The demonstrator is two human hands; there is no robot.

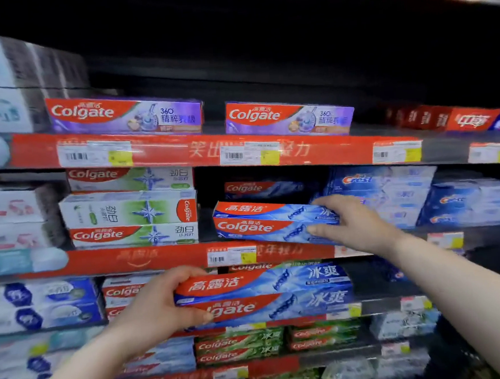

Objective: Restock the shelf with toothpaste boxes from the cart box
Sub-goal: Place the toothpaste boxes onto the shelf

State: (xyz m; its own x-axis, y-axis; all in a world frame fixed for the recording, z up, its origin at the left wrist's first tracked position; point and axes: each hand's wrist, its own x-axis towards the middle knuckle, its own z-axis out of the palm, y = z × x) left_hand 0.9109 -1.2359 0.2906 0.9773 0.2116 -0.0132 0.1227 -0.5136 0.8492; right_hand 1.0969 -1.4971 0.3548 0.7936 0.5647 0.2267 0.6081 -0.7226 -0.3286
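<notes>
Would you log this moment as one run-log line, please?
stage: shelving | right hand: grips blue box at shelf | left hand: holds second blue box below

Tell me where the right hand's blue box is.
Head view, right of centre: the blue box is at the middle shelf, between green-white boxes on its left and Crest boxes.

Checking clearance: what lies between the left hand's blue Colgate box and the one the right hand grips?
Head view: the red shelf-edge strip with its price label runs between the lower Colgate box and the upper Colgate box.
</notes>
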